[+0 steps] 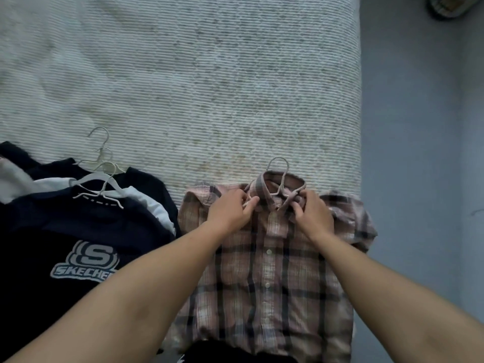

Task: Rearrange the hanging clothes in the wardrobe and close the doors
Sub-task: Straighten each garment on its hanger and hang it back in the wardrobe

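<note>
A pink plaid button-up shirt (269, 279) lies flat on a pale woven bedspread (209, 87), on a thin hanger (279, 176) whose hook sticks out past the collar. My left hand (230, 210) pinches the collar's left side near the hanger arm. At the collar's right side my right hand (313, 213) grips the fabric with curled fingers. To the left, a pile of dark navy tops (78, 231) lies on several white hangers (102, 179); the top one has a grey Skechers logo (87, 260).
The bedspread's right edge runs down at about three quarters across, with grey-blue floor (419, 153) beyond it. A woven object (447, 6) sits on the floor at the top right. A dark garment (235, 352) shows at the bottom edge.
</note>
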